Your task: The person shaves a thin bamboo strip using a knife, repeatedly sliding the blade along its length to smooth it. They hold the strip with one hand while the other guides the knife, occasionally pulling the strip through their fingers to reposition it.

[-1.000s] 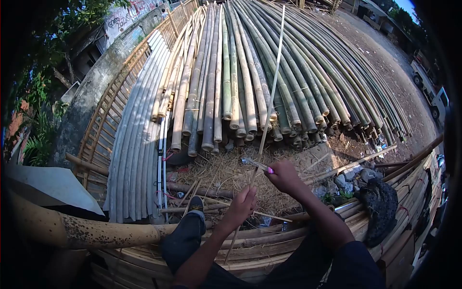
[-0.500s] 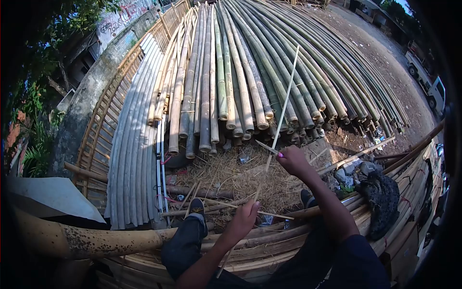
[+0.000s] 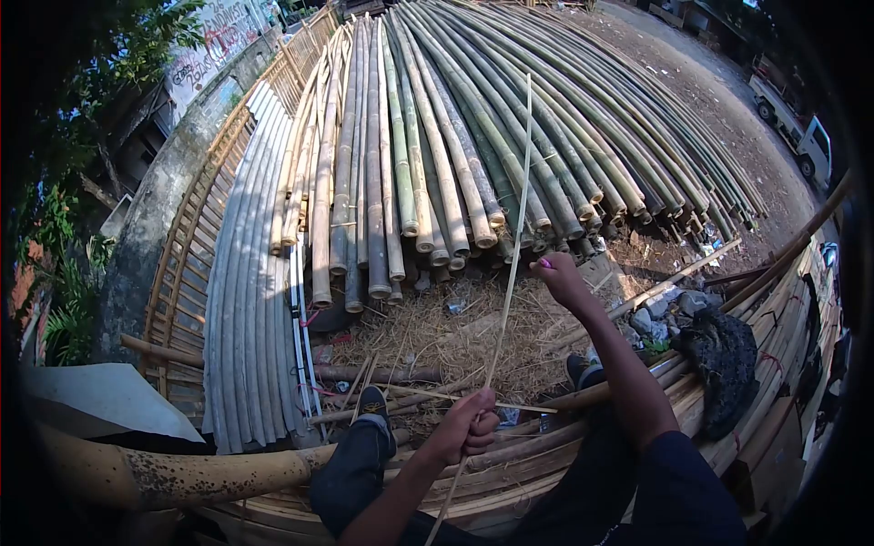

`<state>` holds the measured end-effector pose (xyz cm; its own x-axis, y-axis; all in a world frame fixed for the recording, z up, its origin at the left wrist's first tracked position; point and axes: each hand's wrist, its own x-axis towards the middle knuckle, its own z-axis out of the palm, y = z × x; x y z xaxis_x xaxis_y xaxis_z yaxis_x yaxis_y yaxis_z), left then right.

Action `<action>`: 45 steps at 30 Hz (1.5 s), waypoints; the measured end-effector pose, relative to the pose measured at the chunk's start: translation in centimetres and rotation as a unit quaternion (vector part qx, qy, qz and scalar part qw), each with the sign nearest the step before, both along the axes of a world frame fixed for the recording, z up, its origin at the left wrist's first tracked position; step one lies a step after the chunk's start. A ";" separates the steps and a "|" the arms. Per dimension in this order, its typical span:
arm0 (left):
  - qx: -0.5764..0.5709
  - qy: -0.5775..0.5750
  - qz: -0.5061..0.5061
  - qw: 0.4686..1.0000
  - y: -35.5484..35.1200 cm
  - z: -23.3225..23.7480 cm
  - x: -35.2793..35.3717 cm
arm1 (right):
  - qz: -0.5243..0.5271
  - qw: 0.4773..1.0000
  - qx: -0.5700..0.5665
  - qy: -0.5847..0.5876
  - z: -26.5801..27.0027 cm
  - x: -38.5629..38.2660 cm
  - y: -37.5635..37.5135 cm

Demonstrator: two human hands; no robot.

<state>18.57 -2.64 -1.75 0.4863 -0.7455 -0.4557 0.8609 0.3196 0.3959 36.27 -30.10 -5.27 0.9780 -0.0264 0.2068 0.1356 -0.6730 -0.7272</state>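
Note:
A long, thin bamboo strip [image 3: 515,238] runs from my lap up past the pile of poles. My left hand [image 3: 466,426] is closed around its lower part, fingers wrapped on it. My right hand [image 3: 563,278] is a fist just right of the strip, apart from it, around a knife whose pink handle end [image 3: 545,263] shows; the blade is hard to make out now. Another thin strip [image 3: 519,407] lies crosswise beyond my left hand. Split bamboo lengths [image 3: 510,469] lie under and beside my legs.
A big stack of bamboo poles [image 3: 423,182] fans out ahead. Corrugated sheets [image 3: 241,300] and a bamboo fence [image 3: 182,246] stand left. A thick bamboo pole [image 3: 209,473] juts in at lower left. Shavings [image 3: 428,332] cover the ground; dark cloth [image 3: 716,369] hangs right. A truck [image 3: 801,136] is parked farther off.
The knife has come away from the strip, its blade dropping from clear view. The strip's upper end has swung left, and my left hand has turned with its fingers curled around it.

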 end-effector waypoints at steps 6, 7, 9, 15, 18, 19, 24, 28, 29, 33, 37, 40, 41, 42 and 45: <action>-0.100 0.057 0.000 0.993 1.0 -0.2 1.4 | 0.201 0.751 0.595 0.205 3.9 -3.8 6.5; -0.107 0.055 -0.011 0.993 0.9 -0.4 1.4 | 0.197 0.760 0.578 0.220 3.6 -3.8 6.9; -0.114 0.053 -0.021 0.992 0.7 -0.4 1.5 | 0.188 0.782 0.546 0.234 3.3 -4.4 7.2; -0.053 0.019 0.049 0.997 1.3 -0.4 2.6 | 0.251 0.847 0.392 0.255 3.6 -7.2 10.0; -0.105 0.022 0.045 0.993 1.8 -0.6 2.5 | 0.165 0.943 0.262 0.126 2.6 -6.0 9.2; -0.099 0.021 0.048 0.994 1.8 -0.4 2.5 | 0.147 0.978 0.114 0.098 2.7 -5.8 8.7; -0.083 0.024 0.038 0.996 2.0 -0.1 2.4 | 0.281 0.958 -0.061 0.020 2.4 -7.3 9.9; -0.028 0.008 0.030 0.999 1.8 0.4 1.5 | 0.321 0.939 -0.123 -0.017 2.7 -7.4 10.3; -0.007 -0.004 0.025 1.000 1.7 0.5 1.1 | 0.266 0.956 -0.113 -0.040 2.5 -6.9 9.7; -0.108 0.038 -0.043 0.992 1.0 0.3 -0.6 | -0.005 0.998 -0.059 -0.015 1.1 -0.8 3.2; -0.149 0.023 -0.077 0.985 0.3 1.0 -1.0 | -0.031 0.998 -0.045 0.008 1.3 -0.5 0.0; -0.180 0.058 -0.026 0.982 0.5 0.4 0.1 | -0.008 0.998 0.065 0.021 1.8 -2.2 2.1; -0.181 0.058 -0.022 0.982 0.5 0.3 0.5 | 0.013 0.985 0.159 0.068 1.9 -2.5 2.9; -0.166 0.051 -0.004 0.985 0.6 0.3 0.8 | 0.017 0.985 0.159 0.070 2.1 -3.0 3.5; -0.148 0.039 0.019 0.988 0.9 0.5 1.2 | 0.092 0.865 0.439 0.226 4.0 -4.8 5.9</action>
<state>19.76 -1.77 -1.23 0.4880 -0.8338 -0.2581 0.8705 0.4432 0.2142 31.47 -24.23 -1.22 0.9581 0.1847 -0.2188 -0.2501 0.1680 -0.9535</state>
